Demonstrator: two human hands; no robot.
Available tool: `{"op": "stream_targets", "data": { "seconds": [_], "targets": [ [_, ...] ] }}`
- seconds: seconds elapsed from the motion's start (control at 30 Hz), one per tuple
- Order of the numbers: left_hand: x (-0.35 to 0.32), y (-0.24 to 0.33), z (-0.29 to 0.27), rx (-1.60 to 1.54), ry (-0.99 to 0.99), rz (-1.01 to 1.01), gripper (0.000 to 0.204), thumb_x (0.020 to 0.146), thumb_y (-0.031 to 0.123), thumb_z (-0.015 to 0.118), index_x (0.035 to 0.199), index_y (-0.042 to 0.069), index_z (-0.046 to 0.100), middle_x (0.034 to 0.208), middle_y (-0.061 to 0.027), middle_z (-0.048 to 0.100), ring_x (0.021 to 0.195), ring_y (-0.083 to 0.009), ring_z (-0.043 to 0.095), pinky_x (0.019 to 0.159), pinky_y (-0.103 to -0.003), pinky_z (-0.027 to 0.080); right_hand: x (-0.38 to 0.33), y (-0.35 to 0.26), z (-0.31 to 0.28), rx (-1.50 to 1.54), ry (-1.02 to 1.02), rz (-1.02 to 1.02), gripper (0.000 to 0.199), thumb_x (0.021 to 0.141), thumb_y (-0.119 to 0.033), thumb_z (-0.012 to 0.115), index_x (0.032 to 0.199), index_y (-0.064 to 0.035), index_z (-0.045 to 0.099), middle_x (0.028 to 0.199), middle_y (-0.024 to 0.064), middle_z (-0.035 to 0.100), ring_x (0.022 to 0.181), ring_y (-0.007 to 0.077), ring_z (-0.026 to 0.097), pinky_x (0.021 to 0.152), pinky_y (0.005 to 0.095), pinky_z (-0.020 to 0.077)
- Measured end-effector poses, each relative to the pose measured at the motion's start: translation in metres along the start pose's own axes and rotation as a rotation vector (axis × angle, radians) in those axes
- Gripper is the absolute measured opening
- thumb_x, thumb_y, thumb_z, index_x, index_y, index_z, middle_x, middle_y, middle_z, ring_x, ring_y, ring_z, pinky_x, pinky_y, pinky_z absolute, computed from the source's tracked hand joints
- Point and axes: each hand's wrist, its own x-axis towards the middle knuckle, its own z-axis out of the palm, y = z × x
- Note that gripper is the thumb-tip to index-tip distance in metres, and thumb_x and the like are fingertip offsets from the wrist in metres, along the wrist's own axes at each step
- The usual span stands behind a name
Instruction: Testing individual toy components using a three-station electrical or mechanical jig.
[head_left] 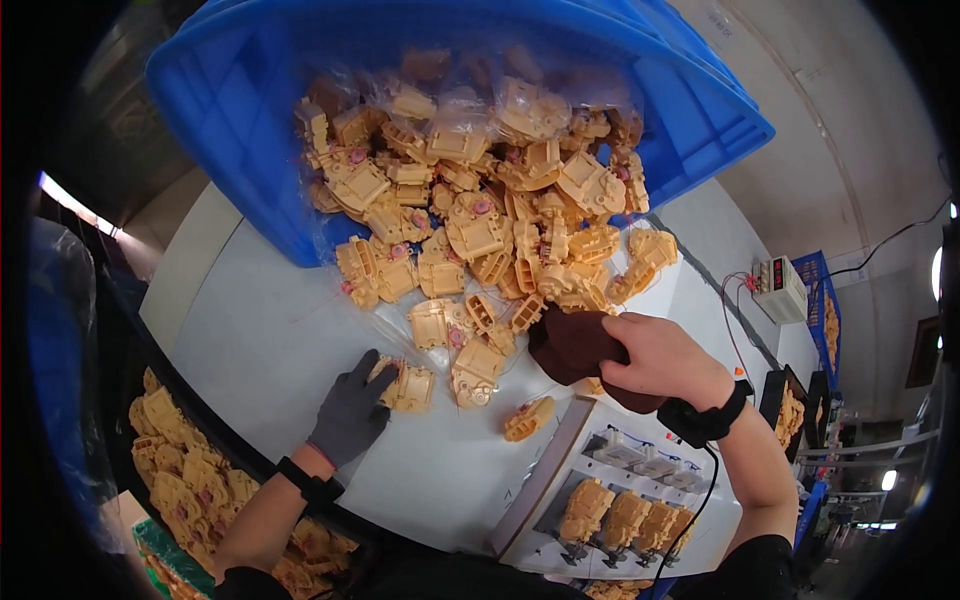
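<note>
My left hand [352, 412], in a grey glove, has its thumb and fingers at the left end of a pale yellow plastic housing [410, 388] on the table. Bare, my right hand [660, 358] is closed around a dark brown piece [575, 345] with a smooth, rounded surface; its kind I cannot make out. The brown piece is held over the right edge of the heap of housings [470, 235]. Small pink round parts and thin wires show on several of them. A single housing [530, 418] lies apart between my hands.
A blue crate [230, 130] lies tipped toward me, spilling housings onto the grey table [255, 310]. At right front stands a white fixture [545, 480] carrying several housings. More housings [190, 480] fill a container at lower left. A power supply [780, 290] stands far right.
</note>
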Motion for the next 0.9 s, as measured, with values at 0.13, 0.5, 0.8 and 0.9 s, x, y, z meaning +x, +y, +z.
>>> {"op": "stream_targets", "data": {
  "seconds": [0.13, 0.5, 0.8, 0.9],
  "targets": [
    [-0.001, 0.001, -0.006, -0.070, -0.016, -0.025, 0.066, 0.075, 0.012, 0.068, 0.138, 0.018, 0.050, 0.144, -0.0207, 0.040, 0.109, -0.0394, 0.053, 0.094, -0.046, 0.048, -0.006, -0.006, -0.045, 0.177, 0.092, -0.025, 0.030, 0.078, -0.023, 0.065, 0.093, 0.0010, 0.056, 0.088, 0.0194, 0.060, 0.082, 0.0344, 0.060, 0.075, 0.0402, 0.0486],
    [0.013, -0.016, 0.012, 0.104, 0.206, 0.123, 0.075, 0.065, 0.033, 0.080, 0.130, 0.011, 0.051, 0.137, -0.0177, 0.043, 0.123, -0.0363, 0.044, 0.100, -0.049, 0.035, 0.022, 0.048, 0.018, 0.421, -0.570, 0.057, 0.060, 0.085, -0.045, 0.072, 0.127, -0.0060, 0.057, 0.095, 0.0075, 0.067, 0.089, 0.0148, 0.062, 0.079, 0.0293, 0.0488],
    [0.016, -0.017, 0.017, 0.100, 0.160, 0.140, 0.076, 0.059, 0.034, 0.082, 0.125, 0.011, 0.052, 0.133, -0.0169, 0.045, 0.118, -0.0368, 0.047, 0.097, -0.050, 0.037, 0.098, 0.304, 0.058, 0.113, 0.703, 0.754, 0.079, 0.074, -0.053, 0.076, 0.135, -0.0097, 0.050, 0.136, 0.0196, 0.047, 0.125, 0.0355, 0.049, 0.103, 0.0430, 0.0427],
    [0.014, -0.021, 0.016, 0.116, 0.204, 0.168, 0.079, 0.058, 0.034, 0.082, 0.126, 0.012, 0.048, 0.133, -0.0174, 0.046, 0.117, -0.0378, 0.048, 0.096, -0.050, 0.038, 0.119, 0.326, 0.072, 0.231, 0.618, 0.765, 0.090, 0.072, -0.056, 0.077, 0.142, -0.0105, 0.043, 0.142, 0.0195, 0.042, 0.130, 0.0346, 0.046, 0.104, 0.0436, 0.0424]
  ]
}}
